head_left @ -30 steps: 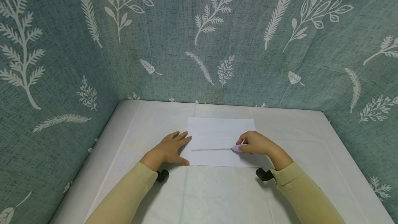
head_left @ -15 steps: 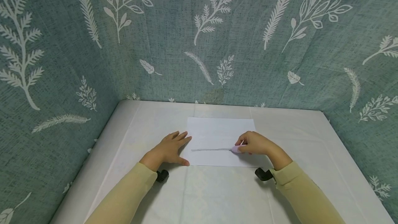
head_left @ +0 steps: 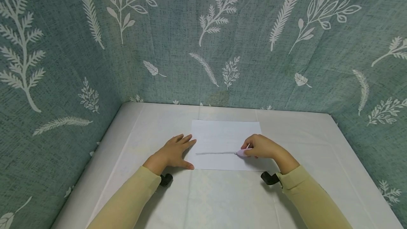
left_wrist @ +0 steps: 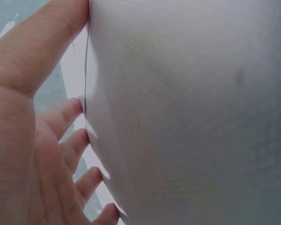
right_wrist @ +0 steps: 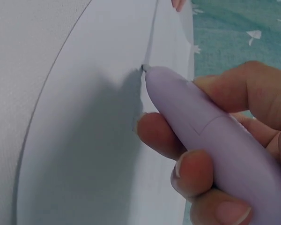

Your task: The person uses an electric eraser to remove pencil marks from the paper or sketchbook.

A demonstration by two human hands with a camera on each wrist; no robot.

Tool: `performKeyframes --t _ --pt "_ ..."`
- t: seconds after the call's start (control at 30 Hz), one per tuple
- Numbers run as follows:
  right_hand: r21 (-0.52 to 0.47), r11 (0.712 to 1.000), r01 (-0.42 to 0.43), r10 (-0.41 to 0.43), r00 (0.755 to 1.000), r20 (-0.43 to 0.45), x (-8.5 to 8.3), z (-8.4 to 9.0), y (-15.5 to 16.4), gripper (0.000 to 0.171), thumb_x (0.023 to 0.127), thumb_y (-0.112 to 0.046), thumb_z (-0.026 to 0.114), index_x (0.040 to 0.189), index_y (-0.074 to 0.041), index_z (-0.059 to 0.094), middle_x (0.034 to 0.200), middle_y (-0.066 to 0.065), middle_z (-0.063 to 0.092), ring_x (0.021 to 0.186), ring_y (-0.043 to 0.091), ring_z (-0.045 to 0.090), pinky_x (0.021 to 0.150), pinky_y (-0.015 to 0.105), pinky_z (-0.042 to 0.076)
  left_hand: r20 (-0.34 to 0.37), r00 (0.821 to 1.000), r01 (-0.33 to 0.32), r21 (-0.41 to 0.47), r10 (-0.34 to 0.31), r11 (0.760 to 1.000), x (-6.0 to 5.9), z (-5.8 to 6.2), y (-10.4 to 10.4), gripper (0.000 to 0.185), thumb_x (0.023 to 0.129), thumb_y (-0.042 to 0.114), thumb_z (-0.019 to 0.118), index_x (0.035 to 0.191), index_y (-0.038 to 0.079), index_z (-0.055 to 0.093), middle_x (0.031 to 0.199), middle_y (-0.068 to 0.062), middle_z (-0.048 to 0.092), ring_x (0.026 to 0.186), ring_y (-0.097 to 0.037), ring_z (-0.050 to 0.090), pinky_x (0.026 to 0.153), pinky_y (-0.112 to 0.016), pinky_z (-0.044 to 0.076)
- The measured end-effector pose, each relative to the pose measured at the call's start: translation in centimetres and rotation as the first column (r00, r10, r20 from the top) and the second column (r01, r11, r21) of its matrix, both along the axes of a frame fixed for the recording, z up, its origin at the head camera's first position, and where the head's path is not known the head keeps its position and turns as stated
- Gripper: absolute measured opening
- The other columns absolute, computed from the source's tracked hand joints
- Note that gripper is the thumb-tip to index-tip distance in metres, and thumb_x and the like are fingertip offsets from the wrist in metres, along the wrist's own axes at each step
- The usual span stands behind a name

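Lilac plastic pen-shaped tool point(right_wrist: 210, 136), light and rigid, pinched by right hand point(head_left: 262, 146); thin white paper sheet point(head_left: 222, 133), flimsy, pinned flat by left hand point(head_left: 173, 152) with straight fingers.

One sheet of paper point(head_left: 222, 133) lies on the table point(head_left: 222, 200). One lilac pen point(head_left: 242, 152) and one grey line point(head_left: 214, 153) are on it.

My lilac pen point(head_left: 242, 152) tilts tip-down on the white sheet point(head_left: 226, 135), at a grey line's point(head_left: 215, 153) right end.
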State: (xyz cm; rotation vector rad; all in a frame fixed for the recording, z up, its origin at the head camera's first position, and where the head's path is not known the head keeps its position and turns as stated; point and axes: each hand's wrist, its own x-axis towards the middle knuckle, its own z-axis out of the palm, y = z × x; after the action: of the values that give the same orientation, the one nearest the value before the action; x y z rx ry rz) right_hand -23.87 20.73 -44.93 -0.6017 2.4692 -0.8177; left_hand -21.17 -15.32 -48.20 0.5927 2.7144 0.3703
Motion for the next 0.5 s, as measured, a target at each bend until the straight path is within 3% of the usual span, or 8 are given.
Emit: performKeyframes --t 0.5 --pt "0.021 1.000 -0.010 0.009 1.000 0.012 0.12 0.10 -0.11 0.014 0.090 -0.014 0.072 0.102 -0.007 0.076 0.079 -0.002 0.069 0.054 0.014 0.056 0.054 0.031 0.048 -0.005 1.000 0.004 0.001 -0.004 1.000 0.01 -0.05 -0.06 0.105 0.074 0.061 0.081 0.159 0.022 0.033 0.167 -0.003 0.019 0.152 -0.037 0.013 0.119 -0.058 0.017"
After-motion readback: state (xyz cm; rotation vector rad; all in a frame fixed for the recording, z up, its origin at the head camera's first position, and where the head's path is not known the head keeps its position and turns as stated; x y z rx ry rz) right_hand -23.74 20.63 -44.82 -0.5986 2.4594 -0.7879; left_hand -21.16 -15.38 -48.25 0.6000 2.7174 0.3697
